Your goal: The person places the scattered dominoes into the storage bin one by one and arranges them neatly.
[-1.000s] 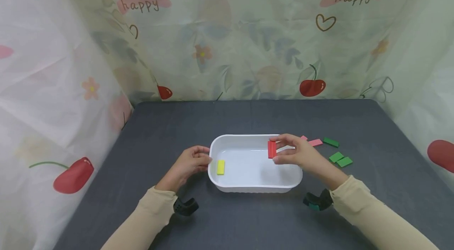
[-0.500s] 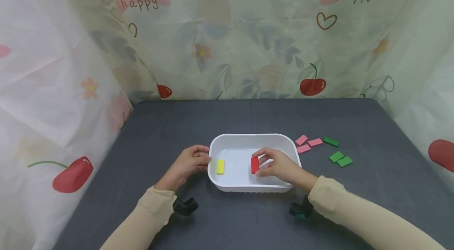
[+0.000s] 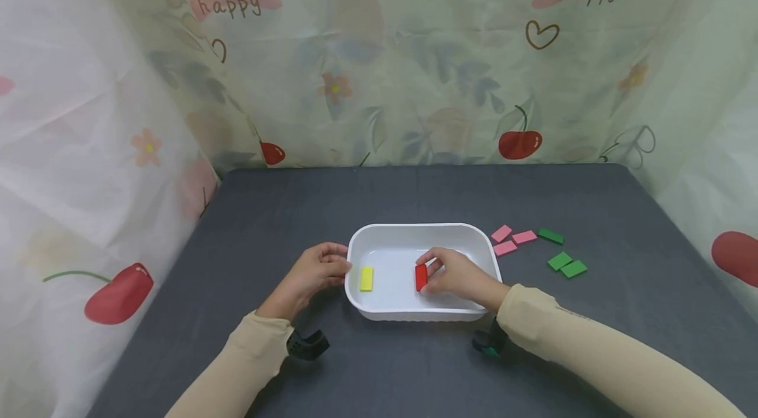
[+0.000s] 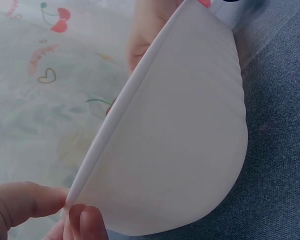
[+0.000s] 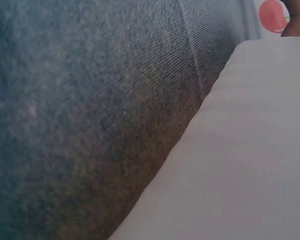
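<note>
Red block [image 3: 421,278] sits pinched by the right hand [image 3: 454,275] inside the white tray [image 3: 414,313]; I see the left hand [image 3: 316,273] pinch its left rim, near a yellow block [image 3: 366,278].

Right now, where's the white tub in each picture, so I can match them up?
Head: the white tub is below the middle, slightly right.
Left wrist: its curved outer side fills the middle; the left hand pinches the rim at the bottom left.
Right wrist: its long pale side fills the lower right.
Shared landmark: the dark table, next to the tub in all three.
</note>
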The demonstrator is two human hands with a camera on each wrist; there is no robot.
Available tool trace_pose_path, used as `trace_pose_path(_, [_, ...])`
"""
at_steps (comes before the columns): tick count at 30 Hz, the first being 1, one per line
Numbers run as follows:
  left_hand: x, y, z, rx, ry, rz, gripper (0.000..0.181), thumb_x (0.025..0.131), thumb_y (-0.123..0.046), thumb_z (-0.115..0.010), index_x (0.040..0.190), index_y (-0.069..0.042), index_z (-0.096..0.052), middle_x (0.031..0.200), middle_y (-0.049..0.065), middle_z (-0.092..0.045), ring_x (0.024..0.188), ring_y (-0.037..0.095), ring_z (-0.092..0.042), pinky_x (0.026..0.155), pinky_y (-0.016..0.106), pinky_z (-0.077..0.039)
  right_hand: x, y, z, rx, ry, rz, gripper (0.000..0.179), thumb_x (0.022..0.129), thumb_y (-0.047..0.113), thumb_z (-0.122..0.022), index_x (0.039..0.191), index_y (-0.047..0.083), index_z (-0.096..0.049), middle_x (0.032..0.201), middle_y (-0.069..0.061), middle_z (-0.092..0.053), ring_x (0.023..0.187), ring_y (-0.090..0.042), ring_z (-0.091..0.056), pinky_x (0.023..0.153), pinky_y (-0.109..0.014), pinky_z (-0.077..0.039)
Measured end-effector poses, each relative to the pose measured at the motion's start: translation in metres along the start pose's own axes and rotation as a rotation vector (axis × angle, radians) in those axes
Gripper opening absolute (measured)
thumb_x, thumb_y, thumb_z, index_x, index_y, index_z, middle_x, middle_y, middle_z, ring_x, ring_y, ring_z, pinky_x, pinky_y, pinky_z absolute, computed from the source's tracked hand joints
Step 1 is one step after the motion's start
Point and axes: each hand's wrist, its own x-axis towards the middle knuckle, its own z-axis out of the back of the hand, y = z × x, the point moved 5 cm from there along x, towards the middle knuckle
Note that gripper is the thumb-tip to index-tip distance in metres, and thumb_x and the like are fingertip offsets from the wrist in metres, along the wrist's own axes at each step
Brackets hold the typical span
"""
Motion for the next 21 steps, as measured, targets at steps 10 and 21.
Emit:
trace_pose_path(10, [0.0006,0.0001,0.0001,0.000,-0.004,-0.014,0.036,0.087,-0.008,-0.067,0.122,-0.003,-0.057,0.102,0.016,-0.068,0.079,0.018,-0.064,0.076,0.031,-0.058,0.0065,0.0003,-0.0053,-0.088,-0.016,-0.013,0.043,0.071,0.007,-0.082,0.111,0.010,-0.065,0.091,-0.006,-0.065,0.083,-0.019,-0.058,0.073,-0.030,-0.053])
trace_pose_path(21, [0.0004,0.0006,-0.0002,0.007,-0.003,-0.006,0.036,0.088,-0.008,-0.067,0.122,-0.003,-0.057,0.103,0.016,-0.068,0.079,0.018,-0.064,0.076,0.031,-0.058,0.0076,0.0028,-0.0067,-0.143,-0.019,0.010,0.042,0.072,0.006,-0.081,0.111,0.008,-0.065,0.091,-0.006,-0.064,0.085,-0.019,-0.056,0.077,-0.033,-0.051])
